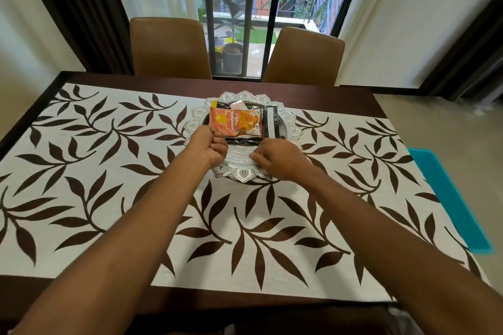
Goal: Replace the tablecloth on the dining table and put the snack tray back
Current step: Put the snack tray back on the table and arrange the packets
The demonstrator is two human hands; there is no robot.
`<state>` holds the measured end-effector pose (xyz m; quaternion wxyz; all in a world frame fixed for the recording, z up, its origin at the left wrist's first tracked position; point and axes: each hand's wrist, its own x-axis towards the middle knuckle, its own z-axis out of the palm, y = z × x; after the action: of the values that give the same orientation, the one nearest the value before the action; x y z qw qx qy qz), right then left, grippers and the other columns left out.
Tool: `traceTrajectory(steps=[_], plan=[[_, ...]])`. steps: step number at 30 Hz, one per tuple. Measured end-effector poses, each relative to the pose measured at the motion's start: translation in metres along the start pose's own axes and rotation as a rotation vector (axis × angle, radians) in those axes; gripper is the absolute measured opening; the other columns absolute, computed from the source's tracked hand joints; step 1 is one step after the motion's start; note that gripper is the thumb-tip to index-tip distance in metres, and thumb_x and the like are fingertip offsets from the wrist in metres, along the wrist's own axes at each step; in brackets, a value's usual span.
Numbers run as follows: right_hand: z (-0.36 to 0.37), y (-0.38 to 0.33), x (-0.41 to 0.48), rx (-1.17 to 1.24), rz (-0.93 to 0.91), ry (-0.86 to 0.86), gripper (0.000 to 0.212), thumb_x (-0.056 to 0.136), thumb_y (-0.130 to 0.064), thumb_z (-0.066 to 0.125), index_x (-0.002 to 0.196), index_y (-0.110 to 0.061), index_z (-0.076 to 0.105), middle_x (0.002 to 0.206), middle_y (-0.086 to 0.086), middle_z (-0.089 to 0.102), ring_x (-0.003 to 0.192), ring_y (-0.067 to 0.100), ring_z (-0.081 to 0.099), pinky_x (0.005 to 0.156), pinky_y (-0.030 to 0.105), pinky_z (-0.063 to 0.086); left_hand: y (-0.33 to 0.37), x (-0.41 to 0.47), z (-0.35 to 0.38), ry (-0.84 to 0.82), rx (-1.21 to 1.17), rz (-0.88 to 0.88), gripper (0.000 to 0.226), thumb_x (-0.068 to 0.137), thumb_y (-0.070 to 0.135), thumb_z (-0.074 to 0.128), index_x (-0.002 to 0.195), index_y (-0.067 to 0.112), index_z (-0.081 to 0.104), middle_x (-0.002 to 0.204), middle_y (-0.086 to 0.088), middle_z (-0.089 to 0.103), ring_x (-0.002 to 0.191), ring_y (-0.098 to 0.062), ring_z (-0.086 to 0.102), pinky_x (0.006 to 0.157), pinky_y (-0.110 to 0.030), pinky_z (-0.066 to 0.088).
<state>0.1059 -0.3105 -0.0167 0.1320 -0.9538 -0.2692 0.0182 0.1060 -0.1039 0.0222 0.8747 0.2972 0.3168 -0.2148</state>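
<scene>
A white tablecloth [109, 171] with brown leaf prints lies flat over the dark wooden dining table [334, 99]. On its far middle stands a round silver snack tray [289, 117] with a scalloped rim. The tray holds an orange snack packet [234, 123], a black and white packet [273, 123] and other small packets. My left hand [209, 145] is closed in a fist at the tray's left rim, beside the orange packet's corner. My right hand [277, 158] is curled over the tray's near right rim. Both hands hide the parts of the rim beneath them.
Two brown chairs [168, 46] [304, 57] stand at the table's far side, in front of a barred glass door with potted plants behind it. A teal flat object [451, 198] lies on the floor off the table's right edge. Walls close in on both sides.
</scene>
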Motion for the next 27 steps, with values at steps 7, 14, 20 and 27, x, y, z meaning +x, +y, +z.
traceTrajectory(steps=[7, 14, 20, 27], plan=[[-0.002, -0.009, -0.002, -0.071, -0.099, -0.075, 0.045, 0.104, -0.039, 0.043, 0.093, -0.011, 0.076, 0.091, 0.000, 0.062, 0.078, 0.016, 0.059, 0.069, 0.036, 0.052, -0.001, 0.005, 0.003, 0.077, 0.299, 0.105, 0.038, 0.101, 0.013, 0.034, 0.065, 0.022, 0.035, 0.042, 0.009, 0.033, 0.029, -0.002, 0.023, 0.025, -0.012, 0.015], [-0.031, -0.017, 0.031, 0.086, -0.032, -0.421, 0.021, 0.088, -0.020, 0.068, 0.104, -0.013, 0.080, 0.103, -0.002, 0.078, 0.087, 0.009, 0.070, 0.080, 0.026, 0.056, 0.007, 0.009, -0.007, 0.067, 0.374, 0.102, 0.046, 0.105, 0.028, 0.042, 0.060, 0.024, 0.037, 0.043, 0.010, 0.033, 0.029, -0.002, 0.024, 0.025, -0.012, 0.014], [-0.041, -0.017, 0.051, 0.253, -0.004, -0.551, 0.024, 0.085, -0.006, 0.078, 0.109, -0.011, 0.078, 0.100, -0.006, 0.076, 0.081, -0.003, 0.066, 0.071, 0.013, 0.045, 0.010, 0.006, -0.017, 0.055, 0.361, 0.096, 0.045, 0.106, 0.030, 0.041, 0.061, 0.024, 0.038, 0.045, 0.009, 0.034, 0.030, -0.001, 0.025, 0.026, -0.011, 0.015], [-0.045, -0.022, 0.045, 0.505, 0.089, -0.351, 0.017, 0.084, -0.003, 0.079, 0.100, -0.009, 0.078, 0.092, -0.001, 0.078, 0.079, 0.004, 0.073, 0.071, 0.017, 0.055, 0.004, -0.010, -0.032, 0.009, 0.259, 0.020, 0.053, 0.106, 0.033, 0.042, 0.054, 0.024, 0.037, 0.043, 0.009, 0.033, 0.029, -0.002, 0.026, 0.024, -0.012, 0.015]])
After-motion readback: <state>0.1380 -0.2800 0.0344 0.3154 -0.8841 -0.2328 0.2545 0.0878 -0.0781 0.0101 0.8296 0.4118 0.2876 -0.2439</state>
